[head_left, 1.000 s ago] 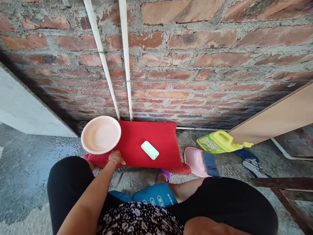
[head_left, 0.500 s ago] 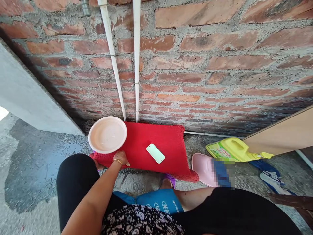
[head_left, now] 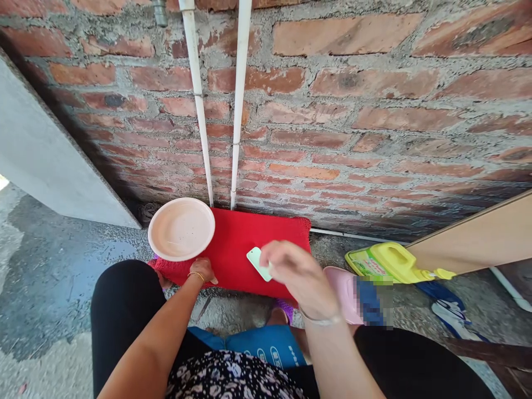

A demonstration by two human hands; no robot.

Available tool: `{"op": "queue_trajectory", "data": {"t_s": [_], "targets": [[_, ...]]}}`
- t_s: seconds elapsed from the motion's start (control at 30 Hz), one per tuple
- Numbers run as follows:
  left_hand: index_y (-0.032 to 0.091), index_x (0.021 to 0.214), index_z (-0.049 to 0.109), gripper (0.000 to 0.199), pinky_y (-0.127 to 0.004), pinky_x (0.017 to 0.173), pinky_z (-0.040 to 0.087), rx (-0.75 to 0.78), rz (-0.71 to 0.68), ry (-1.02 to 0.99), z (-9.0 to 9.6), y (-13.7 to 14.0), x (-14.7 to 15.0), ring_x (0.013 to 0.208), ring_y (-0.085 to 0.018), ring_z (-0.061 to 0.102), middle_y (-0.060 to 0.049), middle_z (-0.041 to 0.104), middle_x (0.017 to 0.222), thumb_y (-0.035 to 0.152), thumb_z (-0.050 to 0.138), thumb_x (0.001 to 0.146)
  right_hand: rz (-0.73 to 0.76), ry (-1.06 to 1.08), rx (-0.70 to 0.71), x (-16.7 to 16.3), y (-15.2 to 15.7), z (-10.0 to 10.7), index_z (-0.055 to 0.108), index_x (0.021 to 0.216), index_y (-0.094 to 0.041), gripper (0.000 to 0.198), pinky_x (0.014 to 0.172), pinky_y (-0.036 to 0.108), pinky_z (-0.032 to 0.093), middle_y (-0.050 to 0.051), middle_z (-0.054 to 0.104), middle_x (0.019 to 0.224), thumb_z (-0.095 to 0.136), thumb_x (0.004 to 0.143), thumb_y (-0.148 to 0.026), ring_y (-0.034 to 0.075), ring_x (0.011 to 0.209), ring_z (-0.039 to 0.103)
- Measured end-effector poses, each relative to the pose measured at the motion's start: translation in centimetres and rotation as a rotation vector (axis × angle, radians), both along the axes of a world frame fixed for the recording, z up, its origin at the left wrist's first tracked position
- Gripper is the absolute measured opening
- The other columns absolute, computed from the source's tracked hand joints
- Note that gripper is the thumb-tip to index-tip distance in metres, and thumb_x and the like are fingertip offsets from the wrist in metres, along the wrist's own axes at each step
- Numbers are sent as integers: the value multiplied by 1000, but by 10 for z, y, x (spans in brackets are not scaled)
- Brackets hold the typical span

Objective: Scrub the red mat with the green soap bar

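Observation:
A red cloth covers a low bench or stand against the wall. On its left end sits a pale pink basin, with a few dark specks inside. My left hand rests at the cloth's front edge, just below the basin; its fingers are mostly hidden. My right hand hovers over the right part of the cloth, blurred, its fingers bent. Beneath its fingertips lies a flat pale green rounded piece with a small hole near its visible corner; the hand covers part of it.
Behind stands a brick wall with two white pipes. At right are a pink scoop-like plastic thing, partly pixelated, a yellow jug on its side and a blue-and-white shoe. A pale slab leans at left.
My right hand has come into view from below and now reaches over the pale green piece. My left hand stays at the cloth's front edge. The view has shifted slightly.

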State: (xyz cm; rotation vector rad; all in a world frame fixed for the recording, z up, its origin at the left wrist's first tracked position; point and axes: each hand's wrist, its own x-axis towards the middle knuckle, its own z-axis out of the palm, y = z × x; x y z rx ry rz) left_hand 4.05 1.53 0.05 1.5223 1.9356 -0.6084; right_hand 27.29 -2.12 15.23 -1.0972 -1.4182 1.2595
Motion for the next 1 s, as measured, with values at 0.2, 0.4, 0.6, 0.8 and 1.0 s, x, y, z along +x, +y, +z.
{"op": "queue_trajectory", "data": {"t_s": [0.2,0.4,0.6,0.8,1.0], "targets": [[10,118,60,85,-29,86,51,11,-17,-5,6,1,-1,111,-30,60,-20,62,123,38,86,42,-138,-1132,-267,5,18,-95,63,99,-22,31,88,38,37,9,54,122,72,69,-22,27,109,50],[10,119,59,87,-28,83,51,7,-21,1,-4,2,-3,110,-29,61,-21,61,123,39,85,41,-18,-1302,-336,7,8,-146,56,113,-24,42,81,33,34,8,55,116,67,74,-35,24,105,51],[11,117,60,86,-28,84,51,15,-30,-7,-8,2,-3,110,-29,61,-21,62,122,38,85,40,-62,-1317,-218,10,3,-156,59,106,-24,35,79,30,34,6,56,104,66,73,-33,21,94,54],[8,117,59,85,-31,84,52,21,-29,-25,-8,0,-4,109,-31,61,-23,61,122,37,85,42,-530,-1206,-451,84,-1,-168,59,104,-23,36,72,30,40,6,56,96,64,71,-36,21,83,57],[8,116,60,82,-30,87,51,28,-32,-31,-3,-1,-3,111,-30,61,-23,61,122,34,84,42,-432,-1071,-166,32,4,-159,59,103,-21,36,84,31,40,7,57,100,66,70,-33,22,93,55]]}}
